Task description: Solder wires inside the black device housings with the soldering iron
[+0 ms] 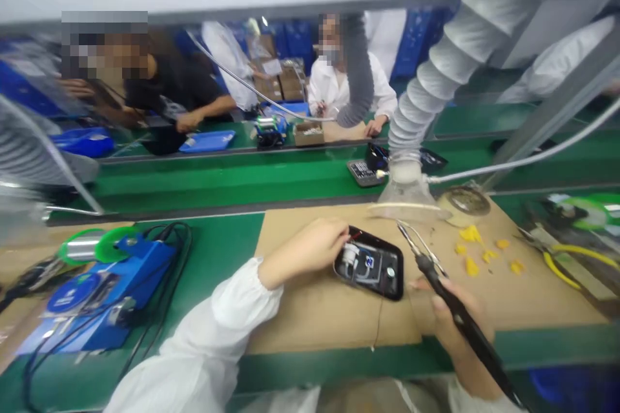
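A black plastic housing (394,271) lies open side up on the cardboard, with a white part, thin wires and a small blue piece inside. My left hand (317,246) is closed at its upper left corner, fingertips on the rim near a red wire; exactly what they pinch is partly hidden. To the right, my right hand (448,319) is wrapped round the handle of a soldering iron (477,342). The iron's metal tip points up and left, above the board and apart from the housing. A thin wire (378,322) trails from the housing toward the front edge.
A fume extractor hose (407,174) hangs behind the housing. Yellow sponge bits (472,264), a round tin (465,201) and yellow-handled pliers (571,264) lie right. A blue solder feeder (111,290) with cables stands left. Co-workers sit beyond the green conveyor (232,184).
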Motion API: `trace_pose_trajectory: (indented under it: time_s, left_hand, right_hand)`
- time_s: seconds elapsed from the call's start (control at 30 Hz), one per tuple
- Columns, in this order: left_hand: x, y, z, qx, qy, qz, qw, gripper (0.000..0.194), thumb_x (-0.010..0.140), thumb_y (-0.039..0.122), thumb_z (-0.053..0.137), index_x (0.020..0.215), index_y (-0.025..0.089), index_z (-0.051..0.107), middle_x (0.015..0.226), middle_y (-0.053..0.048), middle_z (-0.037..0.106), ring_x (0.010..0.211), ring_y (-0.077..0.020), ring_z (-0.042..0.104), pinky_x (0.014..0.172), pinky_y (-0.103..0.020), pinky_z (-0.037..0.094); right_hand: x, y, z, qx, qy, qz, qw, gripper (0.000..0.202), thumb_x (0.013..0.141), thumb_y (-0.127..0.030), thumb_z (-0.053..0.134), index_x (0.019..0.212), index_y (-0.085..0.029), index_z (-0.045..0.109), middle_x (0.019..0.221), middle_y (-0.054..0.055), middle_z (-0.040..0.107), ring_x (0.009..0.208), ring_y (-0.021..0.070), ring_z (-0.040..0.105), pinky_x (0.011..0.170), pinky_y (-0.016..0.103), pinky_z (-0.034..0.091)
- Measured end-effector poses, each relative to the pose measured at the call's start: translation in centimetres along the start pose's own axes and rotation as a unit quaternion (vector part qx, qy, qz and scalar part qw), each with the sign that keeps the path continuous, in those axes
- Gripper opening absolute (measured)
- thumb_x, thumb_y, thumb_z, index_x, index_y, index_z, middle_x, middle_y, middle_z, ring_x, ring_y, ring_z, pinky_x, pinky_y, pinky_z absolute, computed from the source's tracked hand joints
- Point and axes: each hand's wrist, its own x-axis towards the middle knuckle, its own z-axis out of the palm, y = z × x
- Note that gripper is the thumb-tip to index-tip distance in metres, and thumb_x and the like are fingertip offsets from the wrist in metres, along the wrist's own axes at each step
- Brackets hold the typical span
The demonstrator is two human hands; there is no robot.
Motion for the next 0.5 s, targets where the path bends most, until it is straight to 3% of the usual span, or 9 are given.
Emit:
trace_pose_trajectory:
  time_s: [0.07,0.13,0.23,0.4,0.5]
  left_hand:
    - [0.4,-0.4,1.0,0.005,-0.003,-0.002,1.0,0.029,0.104,0.025,0.043,0.086,0.017,0.063,0.087,-0.006,0.068,0.077,-0.0193,0.06,0.072,-0.032,0.043]
    - [0.9,-0.7,2.0,0.015,0.003,0.015,1.0,0.029,0.104,0.024,0.041,0.087,0.016,0.063,0.088,-0.006,0.067,0.08,-0.02,0.058,0.078,-0.034,0.044]
    - [1.3,-0.7,3.1,0.03,0.006,0.041,0.999,0.031,0.105,0.022,0.039,0.087,0.016,0.063,0.085,-0.005,0.066,0.078,-0.0198,0.055,0.083,-0.037,0.043]
    - [1.4,-0.6,3.5,0.055,0.046,0.066,0.995,0.031,0.107,0.026,0.037,0.099,0.015,0.065,0.108,-0.009,0.066,0.093,-0.0223,0.053,0.087,-0.037,0.044]
    - [1.5,-0.5,3.6,0.08,0.027,0.082,0.993,0.028,0.106,0.023,0.039,0.103,0.016,0.066,0.108,-0.008,0.067,0.092,-0.0213,0.053,0.088,-0.035,0.044]
  right_hand:
    - [-0.2,0.8,0.1,0.07,-0.032,0.008,0.997,0.039,0.097,-0.027,0.06,0.136,-0.024,0.054,0.089,0.003,0.077,0.079,0.0209,0.076,0.075,0.036,0.063]
    - [-0.2,1.4,0.0,0.093,-0.031,0.034,0.995,0.04,0.099,-0.03,0.058,0.138,-0.024,0.053,0.088,0.003,0.076,0.076,0.0203,0.075,0.073,0.037,0.063]
    - [-0.1,1.7,-0.1,0.08,-0.055,0.062,0.993,0.033,0.099,-0.027,0.058,0.131,-0.023,0.058,0.093,0.005,0.076,0.081,0.0201,0.075,0.077,0.037,0.063]
    - [-0.3,2.1,0.2,0.04,-0.104,0.014,0.994,0.022,0.097,-0.025,0.06,0.118,-0.024,0.064,0.093,0.005,0.078,0.087,0.0214,0.077,0.083,0.036,0.064]
    - [-1.1,3.5,0.1,0.028,-0.104,0.011,0.994,0.022,0.097,-0.026,0.059,0.119,-0.024,0.064,0.094,0.005,0.079,0.088,0.0219,0.077,0.082,0.033,0.065]
